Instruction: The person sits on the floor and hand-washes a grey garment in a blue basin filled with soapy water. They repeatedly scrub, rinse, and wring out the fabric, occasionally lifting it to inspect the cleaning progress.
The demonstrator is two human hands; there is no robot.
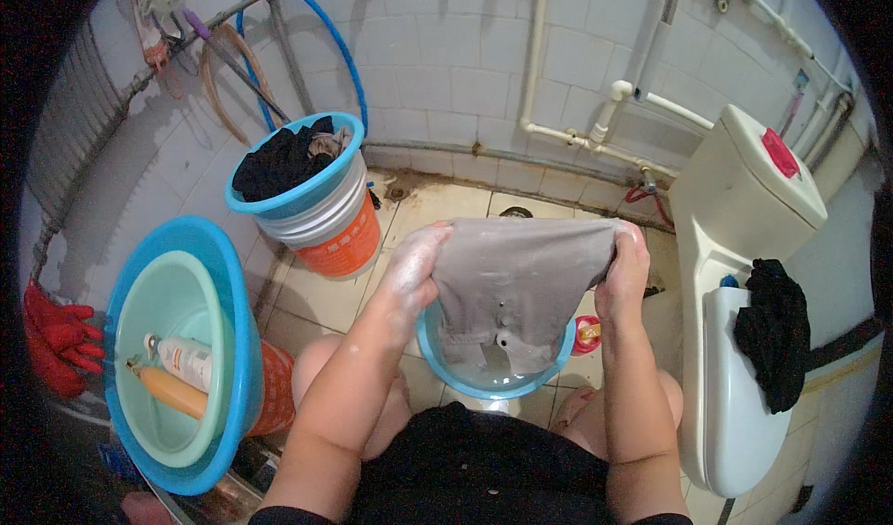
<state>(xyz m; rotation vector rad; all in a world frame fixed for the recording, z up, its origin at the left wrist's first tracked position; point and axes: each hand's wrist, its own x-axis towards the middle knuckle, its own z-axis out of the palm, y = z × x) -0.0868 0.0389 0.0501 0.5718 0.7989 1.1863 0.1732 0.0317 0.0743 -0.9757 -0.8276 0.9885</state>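
Observation:
A wet grey garment [521, 269] hangs stretched between my two hands. My left hand [416, 263], covered in white suds, is closed on its left upper corner. The right upper corner is gripped by my right hand [625, 272], which has a little foam on the fingers. Below, the cloth's lower end hangs into a light blue basin [493, 394] on the floor, with cloudy water in it. A few foam blobs and drips show on the cloth's face. The garment hides much of the basin's far side.
Left, a blue basin [244, 376] on a bucket holds a pale green basin [126, 325] with bottles. Another basin [244, 203] with dark clothes tops a white-and-orange bucket [346, 246]. Right stands a toilet [744, 432] with a black cloth [774, 339] on its lid. Red gloves [60, 339] hang far left.

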